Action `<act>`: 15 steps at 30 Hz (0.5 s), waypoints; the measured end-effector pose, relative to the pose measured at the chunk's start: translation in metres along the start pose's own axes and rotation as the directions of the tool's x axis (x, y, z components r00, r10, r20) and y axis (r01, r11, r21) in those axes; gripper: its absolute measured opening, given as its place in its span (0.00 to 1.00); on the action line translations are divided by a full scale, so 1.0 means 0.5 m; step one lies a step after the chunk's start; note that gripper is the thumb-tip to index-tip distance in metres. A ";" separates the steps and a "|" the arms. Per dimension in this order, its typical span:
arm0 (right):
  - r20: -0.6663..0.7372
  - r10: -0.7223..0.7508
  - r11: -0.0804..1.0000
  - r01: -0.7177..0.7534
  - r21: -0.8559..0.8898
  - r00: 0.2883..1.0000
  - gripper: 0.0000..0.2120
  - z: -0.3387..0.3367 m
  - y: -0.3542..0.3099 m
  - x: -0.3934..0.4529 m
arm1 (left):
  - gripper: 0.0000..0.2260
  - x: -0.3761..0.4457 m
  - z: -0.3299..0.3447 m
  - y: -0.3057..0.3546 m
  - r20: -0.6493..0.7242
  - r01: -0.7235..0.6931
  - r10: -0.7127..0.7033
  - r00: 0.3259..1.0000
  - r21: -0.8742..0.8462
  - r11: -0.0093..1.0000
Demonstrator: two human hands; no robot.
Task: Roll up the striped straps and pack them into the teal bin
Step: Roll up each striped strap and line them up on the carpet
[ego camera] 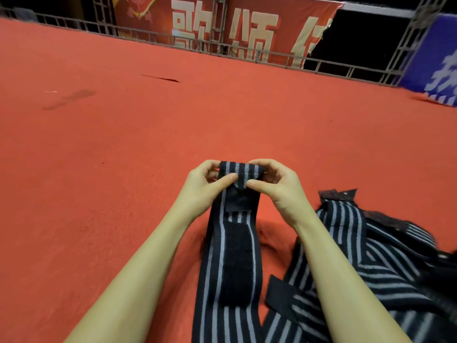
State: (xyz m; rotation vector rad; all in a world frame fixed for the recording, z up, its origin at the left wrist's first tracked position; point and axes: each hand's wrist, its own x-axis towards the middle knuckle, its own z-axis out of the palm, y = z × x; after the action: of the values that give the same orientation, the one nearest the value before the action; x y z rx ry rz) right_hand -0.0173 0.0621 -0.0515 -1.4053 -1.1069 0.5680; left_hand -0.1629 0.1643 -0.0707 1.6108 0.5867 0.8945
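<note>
I am holding the far end of one striped strap [230,256] with both hands, just above the red carpet [123,144]. My left hand [205,184] pinches the left edge of the folded end, thumb on top, and my right hand [272,184] pinches the right edge in the same way. Between them the first turn of the roll [238,173] is only begun; the rest of the strap runs back toward me along the carpet.

The strap looks like woven elastic cloth: soft, light, with no stiffness of its own, so I think it will unroll by itself if I let the tension go. A long black fuzzy patch [235,266], probably a hook-and-loop fastener, is sewn on the middle of it, and a smaller dark patch [239,201] lies just under my thumbs. These patches may catch on the fabric and pull the roll crooked. I judge that the best hold is at both edges of the roll, as now, so that it stays straight.

At my right lies a pile of more striped straps [371,263], crossed and tangled together, partly under my right forearm. They could snag the tail of my strap. Far ahead are a metal railing [247,54] and a red banner [222,26]. I cannot see the teal bin in this view.
</note>
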 end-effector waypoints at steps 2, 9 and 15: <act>-0.058 -0.049 0.999 0.048 -0.011 0.997 0.17 -0.011 -0.038 -0.032 | 0.08 -0.019 0.008 0.046 0.047 -0.064 0.064 0.997 0.018 0.998; -0.207 -0.182 0.983 0.174 -0.058 0.961 0.14 -0.059 -0.168 -0.132 | 0.11 -0.094 0.046 0.197 0.153 -0.194 0.205 0.967 -0.086 0.977; -0.096 -0.195 0.977 0.185 -0.105 0.976 0.07 -0.112 -0.263 -0.212 | 0.10 -0.153 0.080 0.309 0.204 -0.279 0.297 0.933 -0.114 0.954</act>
State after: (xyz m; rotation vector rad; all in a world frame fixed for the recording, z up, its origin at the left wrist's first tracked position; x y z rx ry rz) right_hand -0.0522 -0.0763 0.0550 -1.3762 -1.1802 0.3029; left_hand -0.1893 0.0460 0.0584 1.7183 0.1564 0.9249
